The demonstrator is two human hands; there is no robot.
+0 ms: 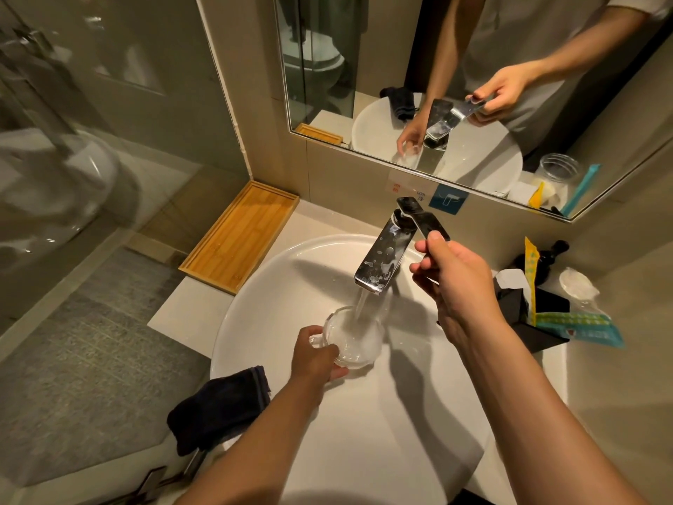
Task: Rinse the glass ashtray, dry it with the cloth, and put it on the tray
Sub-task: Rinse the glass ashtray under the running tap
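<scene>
My left hand (316, 355) grips the round glass ashtray (358, 340) by its near-left rim and holds it under the chrome faucet (384, 260). Water streams from the spout into the ashtray. My right hand (449, 275) pinches the faucet's lever handle (422, 216) between thumb and fingers. A dark cloth (218, 406) lies draped over the near-left rim of the white basin (276, 282). The bamboo tray (242, 235) sits on the counter to the far left of the basin, against the wall.
A mirror (473, 85) hangs behind the faucet. Black holder (528, 318), sachets and a wrapped item crowd the counter right of the basin. A glass shower partition and a toilet stand to the left, above grey floor tiles.
</scene>
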